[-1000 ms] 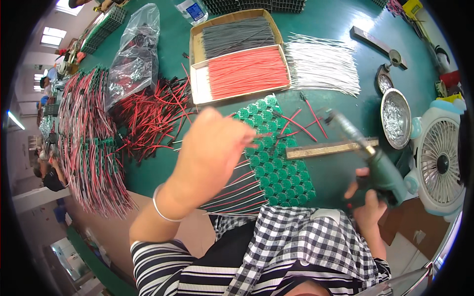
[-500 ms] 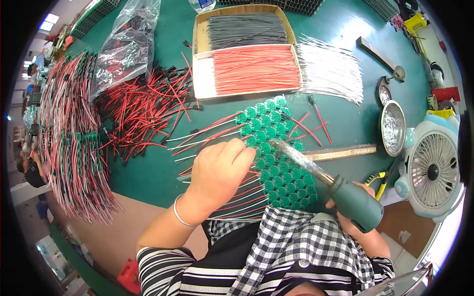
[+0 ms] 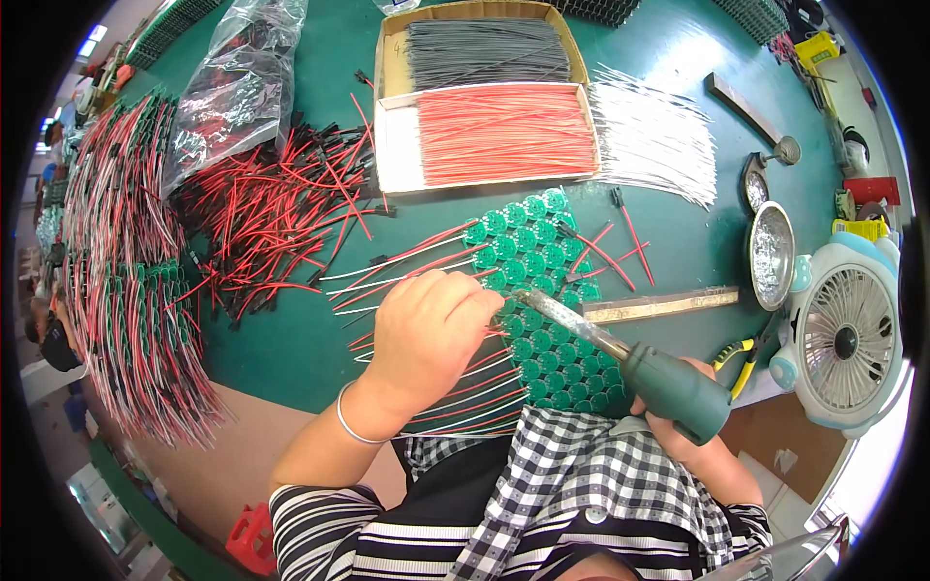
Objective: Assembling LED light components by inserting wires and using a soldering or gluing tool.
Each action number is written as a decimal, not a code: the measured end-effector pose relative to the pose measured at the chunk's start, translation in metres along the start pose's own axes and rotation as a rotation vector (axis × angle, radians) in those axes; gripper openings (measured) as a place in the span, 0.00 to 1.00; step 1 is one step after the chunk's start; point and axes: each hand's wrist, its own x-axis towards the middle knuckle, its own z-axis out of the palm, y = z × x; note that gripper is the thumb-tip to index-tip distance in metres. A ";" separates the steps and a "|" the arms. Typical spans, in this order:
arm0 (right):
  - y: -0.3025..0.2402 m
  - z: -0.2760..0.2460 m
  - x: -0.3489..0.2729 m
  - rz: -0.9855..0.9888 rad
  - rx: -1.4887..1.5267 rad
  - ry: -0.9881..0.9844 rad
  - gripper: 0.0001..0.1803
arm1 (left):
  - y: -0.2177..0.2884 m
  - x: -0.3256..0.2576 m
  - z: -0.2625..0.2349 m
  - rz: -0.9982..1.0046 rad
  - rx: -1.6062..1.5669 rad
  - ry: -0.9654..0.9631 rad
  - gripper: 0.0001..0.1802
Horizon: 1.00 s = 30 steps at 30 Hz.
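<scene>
My left hand (image 3: 433, 329) is closed in a pinch at the left edge of a sheet of round green circuit boards (image 3: 523, 254). Whatever its fingertips hold is hidden. Red, white and dark wires (image 3: 397, 276) stretch leftward from that edge, above and below the hand. My right hand (image 3: 675, 412) grips the green handle of a large soldering iron (image 3: 678, 392), which partly covers the fingers. The iron's metal tip points up and left over the boards, close to the left fingertips; I cannot tell whether it touches a board.
Beyond the boards, boxes hold red wires (image 3: 509, 134) and grey wires (image 3: 489, 53); white wires (image 3: 654, 136) lie alongside. Red-black leads (image 3: 266, 228) and wired boards (image 3: 126, 271) are heaped left. Right are a wooden strip (image 3: 664, 305), metal dish (image 3: 772, 257), pliers (image 3: 741, 363) and fan (image 3: 845, 334).
The soldering iron has shifted left and its tip slightly down, nearer the left fingertips. My left hand stays in almost the same spot, still pinched. The view has shifted slightly.
</scene>
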 end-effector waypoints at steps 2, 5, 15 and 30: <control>0.011 -0.003 -0.009 -0.094 -0.045 -0.067 0.09 | -0.001 0.000 0.000 -0.006 -0.009 -0.001 0.14; 0.013 -0.005 -0.012 -0.114 -0.026 -0.104 0.16 | 0.000 0.000 0.001 -0.005 -0.014 0.013 0.14; 0.000 0.002 -0.004 0.026 -0.046 -0.044 0.12 | -0.001 0.001 0.002 -0.002 -0.018 0.025 0.14; -0.003 -0.002 0.004 -0.099 -0.055 -0.009 0.08 | 0.002 0.003 -0.001 -0.019 -0.022 0.046 0.14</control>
